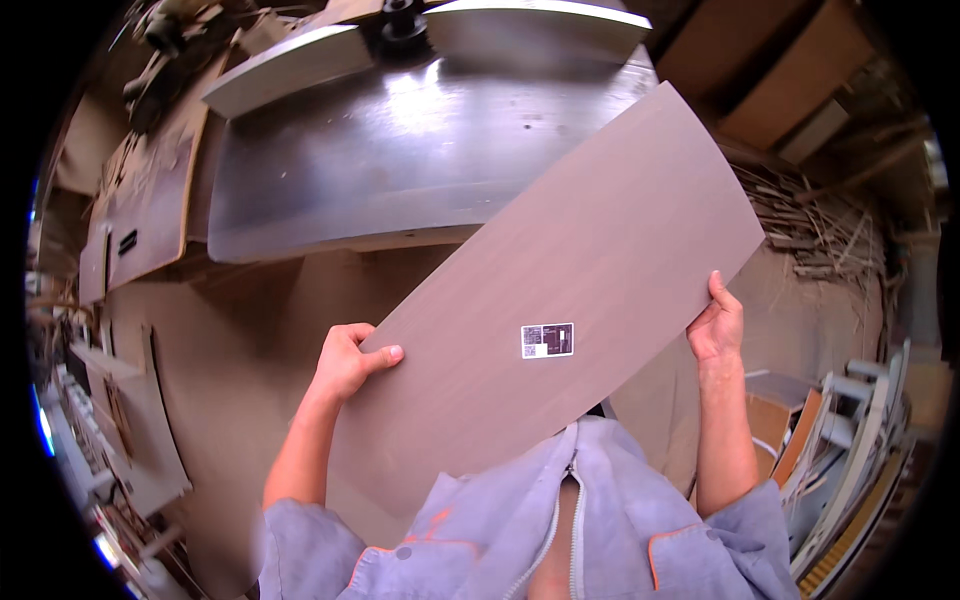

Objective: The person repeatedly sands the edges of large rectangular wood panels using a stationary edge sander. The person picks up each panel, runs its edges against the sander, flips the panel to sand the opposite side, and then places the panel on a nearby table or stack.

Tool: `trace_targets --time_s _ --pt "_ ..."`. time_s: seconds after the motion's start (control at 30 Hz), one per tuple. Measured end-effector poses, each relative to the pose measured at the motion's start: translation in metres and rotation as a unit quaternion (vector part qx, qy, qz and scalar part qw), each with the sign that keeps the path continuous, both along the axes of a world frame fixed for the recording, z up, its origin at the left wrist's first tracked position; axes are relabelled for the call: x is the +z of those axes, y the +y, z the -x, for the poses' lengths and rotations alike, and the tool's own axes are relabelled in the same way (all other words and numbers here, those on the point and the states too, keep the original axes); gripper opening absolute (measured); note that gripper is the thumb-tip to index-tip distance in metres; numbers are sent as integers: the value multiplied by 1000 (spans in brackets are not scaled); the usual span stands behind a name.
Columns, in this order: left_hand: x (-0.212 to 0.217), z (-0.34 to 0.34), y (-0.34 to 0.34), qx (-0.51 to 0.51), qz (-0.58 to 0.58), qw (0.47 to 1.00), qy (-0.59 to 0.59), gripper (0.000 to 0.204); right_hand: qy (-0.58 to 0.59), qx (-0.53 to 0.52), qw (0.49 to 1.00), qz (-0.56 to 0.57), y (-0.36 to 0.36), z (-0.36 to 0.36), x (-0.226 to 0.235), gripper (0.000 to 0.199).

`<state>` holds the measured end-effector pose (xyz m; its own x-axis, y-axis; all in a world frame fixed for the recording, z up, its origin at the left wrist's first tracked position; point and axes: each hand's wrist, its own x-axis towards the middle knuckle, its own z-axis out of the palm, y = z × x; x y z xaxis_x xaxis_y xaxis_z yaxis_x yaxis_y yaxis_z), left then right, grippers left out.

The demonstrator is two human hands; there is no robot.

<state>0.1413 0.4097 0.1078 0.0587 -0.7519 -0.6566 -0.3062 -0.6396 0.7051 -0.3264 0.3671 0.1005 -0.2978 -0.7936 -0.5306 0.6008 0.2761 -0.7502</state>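
Note:
A long flat brown-grey board [600, 230] slants across the view, from low by my body up to the far right. A small dark-and-white label [547, 340] is stuck on its upper face. My left hand [352, 362] grips the board's left edge, thumb on top and the other fingers bent round the edge. On the right edge, farther up, my right hand [716, 320] holds the board with its thumb along the rim; its other fingers are mostly hidden. The board's far end overlaps the right side of a machine's shiny metal table [350, 165].
Two fence plates [540, 28] and a dark spindle [403, 30] stand along the metal table's back. A wooden side table [150, 205] is at the left. Thin wood offcuts [815, 220] lie piled at the right. A metal rack [850, 440] stands at the lower right.

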Motion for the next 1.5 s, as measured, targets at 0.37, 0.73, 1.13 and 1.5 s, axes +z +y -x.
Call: trace_targets --time_s 0.37,0.73,1.13,1.5 --pt "-7 28 23 145 -25 988 -42 32 -47 168 984 -37 -116 2 -42 33" --pt "-78 76 89 296 -25 951 -86 44 543 303 707 336 -241 -35 -36 35" --pt "-124 118 44 361 -22 932 -29 42 638 539 361 415 -344 -120 -70 71" --pt "-119 130 25 396 -29 915 -75 49 644 544 323 430 -369 -129 -74 75"
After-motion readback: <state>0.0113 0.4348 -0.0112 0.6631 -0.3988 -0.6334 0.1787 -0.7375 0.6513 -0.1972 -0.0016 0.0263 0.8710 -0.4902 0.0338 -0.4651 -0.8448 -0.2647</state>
